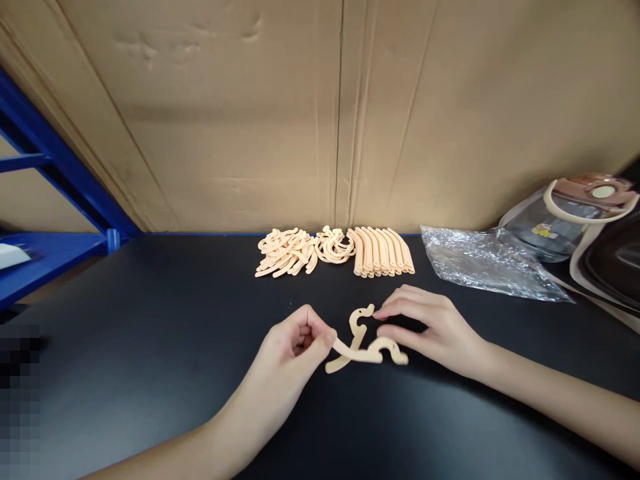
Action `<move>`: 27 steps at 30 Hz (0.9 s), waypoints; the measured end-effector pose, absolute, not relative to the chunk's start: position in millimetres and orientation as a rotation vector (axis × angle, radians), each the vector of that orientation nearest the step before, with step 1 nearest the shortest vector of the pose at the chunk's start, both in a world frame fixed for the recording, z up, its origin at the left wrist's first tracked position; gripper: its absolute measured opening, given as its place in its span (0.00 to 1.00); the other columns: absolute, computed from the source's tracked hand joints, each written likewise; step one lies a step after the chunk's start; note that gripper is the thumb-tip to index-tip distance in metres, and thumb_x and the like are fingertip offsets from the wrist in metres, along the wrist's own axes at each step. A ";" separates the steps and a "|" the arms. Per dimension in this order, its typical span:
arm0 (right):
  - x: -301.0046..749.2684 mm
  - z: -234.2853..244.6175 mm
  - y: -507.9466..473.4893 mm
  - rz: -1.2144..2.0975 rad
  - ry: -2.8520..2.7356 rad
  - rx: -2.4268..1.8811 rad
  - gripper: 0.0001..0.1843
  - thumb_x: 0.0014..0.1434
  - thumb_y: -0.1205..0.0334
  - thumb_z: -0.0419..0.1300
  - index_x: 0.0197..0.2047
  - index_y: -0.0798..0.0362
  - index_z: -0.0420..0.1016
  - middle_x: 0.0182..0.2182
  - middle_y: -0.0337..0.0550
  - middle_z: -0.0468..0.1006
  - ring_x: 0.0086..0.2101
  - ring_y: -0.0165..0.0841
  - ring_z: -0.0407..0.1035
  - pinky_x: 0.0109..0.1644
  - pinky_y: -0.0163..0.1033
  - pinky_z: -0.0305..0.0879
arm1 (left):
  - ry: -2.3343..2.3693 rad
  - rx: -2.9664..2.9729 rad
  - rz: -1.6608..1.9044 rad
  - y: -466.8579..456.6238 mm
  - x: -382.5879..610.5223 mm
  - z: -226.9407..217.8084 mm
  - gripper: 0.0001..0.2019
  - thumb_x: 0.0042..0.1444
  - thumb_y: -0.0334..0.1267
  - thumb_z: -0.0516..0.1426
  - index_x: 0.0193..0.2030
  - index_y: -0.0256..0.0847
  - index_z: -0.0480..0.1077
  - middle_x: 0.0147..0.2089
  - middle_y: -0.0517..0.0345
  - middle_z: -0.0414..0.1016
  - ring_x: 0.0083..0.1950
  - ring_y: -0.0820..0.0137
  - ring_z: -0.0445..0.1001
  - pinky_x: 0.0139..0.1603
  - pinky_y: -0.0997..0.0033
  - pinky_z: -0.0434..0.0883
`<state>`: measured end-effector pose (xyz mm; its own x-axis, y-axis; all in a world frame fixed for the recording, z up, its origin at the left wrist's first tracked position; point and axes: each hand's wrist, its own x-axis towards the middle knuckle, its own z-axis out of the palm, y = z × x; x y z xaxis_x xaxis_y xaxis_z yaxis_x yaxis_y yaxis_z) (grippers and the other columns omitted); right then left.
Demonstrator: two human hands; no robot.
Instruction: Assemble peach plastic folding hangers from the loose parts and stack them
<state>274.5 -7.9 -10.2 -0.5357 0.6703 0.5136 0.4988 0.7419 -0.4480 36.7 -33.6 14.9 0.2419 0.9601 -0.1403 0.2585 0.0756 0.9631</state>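
Note:
My left hand point(299, 347) pinches the end of a flat, beige hooked strip point(367, 356) between thumb and fingers. The strip runs to the right in a shallow curve and ends in a round hook with a small hole. A second beige strip of similar hooked shape point(357, 325) lies partly under it, tilted, its hook at the far end. My right hand point(423, 323) is open, thumb and fingers apart, just right of both hooks. Its index fingertip is close to the tip of the second strip's hook; whether they touch, I cannot tell.
Along the back of the black table point(165, 347) lie a loose pile of beige pieces point(287, 252), curved pieces point(333, 247) and a neat row of arms point(383, 253). A clear plastic bag point(490, 263) and bottle point(545, 227) stand right. Cardboard point(240, 133) rises behind; a blue frame point(75, 160) is left.

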 end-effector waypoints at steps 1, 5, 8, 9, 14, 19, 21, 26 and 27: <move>273.9 -8.6 -9.0 0.292 -2.298 -0.852 0.08 0.60 0.58 0.63 0.40 0.52 0.76 0.33 0.41 0.78 0.34 0.30 0.70 0.38 0.37 0.65 | 1.235 1.432 0.798 -34.8 35.8 14.2 0.17 0.54 0.51 0.55 0.26 0.40 0.60 0.26 0.63 0.63 0.29 0.74 0.60 0.31 0.74 0.59; 271.8 -3.4 -14.1 0.249 -2.438 -0.738 0.13 0.54 0.58 0.64 0.42 0.53 0.75 0.36 0.42 0.78 0.36 0.33 0.69 0.45 0.44 0.62 | 1.229 1.523 0.826 -37.0 32.0 13.2 0.15 0.57 0.49 0.52 0.28 0.41 0.58 0.24 0.66 0.60 0.27 0.75 0.58 0.29 0.75 0.58; 270.7 -2.9 -15.4 0.249 -2.476 -0.692 0.18 0.51 0.51 0.67 0.40 0.54 0.74 0.35 0.41 0.77 0.36 0.33 0.68 0.48 0.46 0.61 | 1.243 1.519 0.847 -34.7 31.5 12.9 0.15 0.58 0.49 0.51 0.28 0.42 0.56 0.22 0.68 0.56 0.26 0.76 0.56 0.27 0.76 0.55; 270.4 -3.5 -15.1 0.225 -2.481 -0.714 0.16 0.52 0.51 0.66 0.38 0.54 0.74 0.34 0.41 0.76 0.36 0.33 0.67 0.47 0.45 0.60 | 1.247 1.515 0.855 -33.8 31.8 12.8 0.15 0.58 0.49 0.51 0.28 0.42 0.56 0.22 0.68 0.56 0.25 0.76 0.55 0.26 0.76 0.55; 271.1 -10.6 -8.8 0.118 -2.450 -0.933 0.07 0.64 0.63 0.55 0.41 0.53 0.74 0.35 0.41 0.76 0.36 0.31 0.68 0.44 0.41 0.61 | 1.289 1.771 0.744 -35.8 31.6 11.6 0.09 0.57 0.42 0.50 0.27 0.42 0.57 0.21 0.68 0.57 0.24 0.76 0.56 0.24 0.76 0.55; 273.0 -14.0 -5.3 -0.026 -2.445 -0.970 0.13 0.67 0.64 0.53 0.51 0.53 0.74 0.41 0.44 0.77 0.40 0.33 0.68 0.44 0.41 0.63 | 1.153 2.327 0.622 -43.4 28.6 5.1 0.07 0.55 0.30 0.48 0.39 0.42 0.63 0.23 0.70 0.63 0.20 0.78 0.59 0.24 0.78 0.56; 272.8 -13.1 -5.6 -0.044 -2.442 -0.973 0.14 0.67 0.63 0.53 0.52 0.53 0.74 0.43 0.46 0.77 0.41 0.34 0.69 0.45 0.42 0.65 | 1.073 2.480 0.618 -44.1 27.7 2.2 0.12 0.55 0.27 0.47 0.44 0.42 0.64 0.27 0.69 0.68 0.21 0.78 0.62 0.24 0.78 0.57; 272.5 -11.6 -4.8 0.023 -2.516 -0.923 0.14 0.67 0.63 0.52 0.51 0.50 0.75 0.53 0.44 0.75 0.51 0.35 0.67 0.53 0.43 0.65 | 0.972 2.729 0.628 -42.8 27.2 0.2 0.11 0.54 0.26 0.49 0.41 0.40 0.68 0.28 0.65 0.70 0.25 0.75 0.67 0.24 0.75 0.60; 272.7 -11.9 -4.4 0.038 -2.523 -0.906 0.14 0.67 0.63 0.52 0.52 0.50 0.75 0.52 0.44 0.75 0.51 0.34 0.67 0.53 0.43 0.64 | 0.983 2.764 0.639 -42.4 27.3 0.8 0.09 0.55 0.28 0.51 0.39 0.40 0.69 0.28 0.64 0.70 0.26 0.74 0.67 0.25 0.74 0.60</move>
